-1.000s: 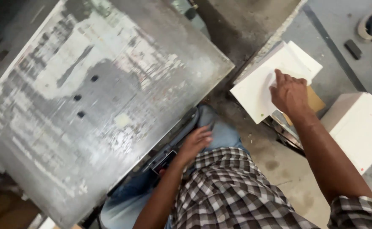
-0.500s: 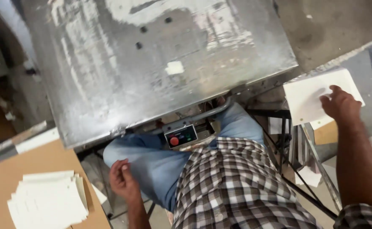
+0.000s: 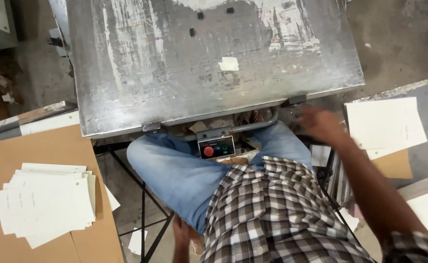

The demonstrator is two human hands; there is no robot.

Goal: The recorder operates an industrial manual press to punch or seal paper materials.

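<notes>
White sheets (image 3: 385, 122) beside right hand (image 3: 321, 125)

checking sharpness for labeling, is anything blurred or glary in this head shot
Head view: the right hand is smeared by motion blur, while the metal plate, the checked shirt and the left paper stack are sharp; soft sheen on the plate, no harsh glare.

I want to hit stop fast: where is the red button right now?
In the head view, the red button sits on a small control box under the front edge of the metal table, between the person's knees.
</notes>
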